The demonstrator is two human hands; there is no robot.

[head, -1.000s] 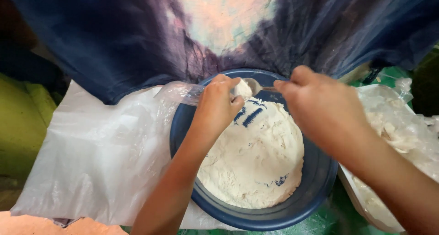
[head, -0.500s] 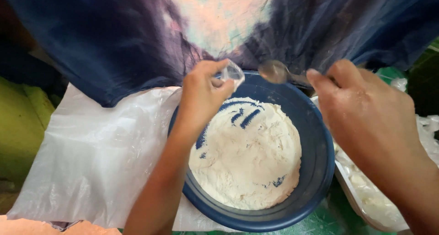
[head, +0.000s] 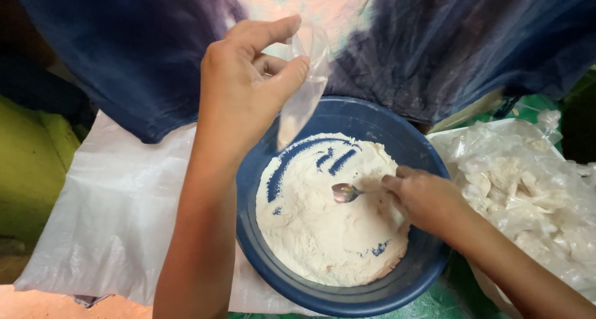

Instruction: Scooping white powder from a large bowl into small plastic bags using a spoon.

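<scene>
Since half a second ago, the right hand has dropped, now gripping a small metal spoon over white flour in the round blue plastic bowl; the left hand is pinching a small clear plastic bag higher above the rim.

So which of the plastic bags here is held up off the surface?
The small clear bag, pinched in the left hand above the blue bowl. The white sack lies flat under the bowl, and the crumpled bag rests at the right.
</scene>
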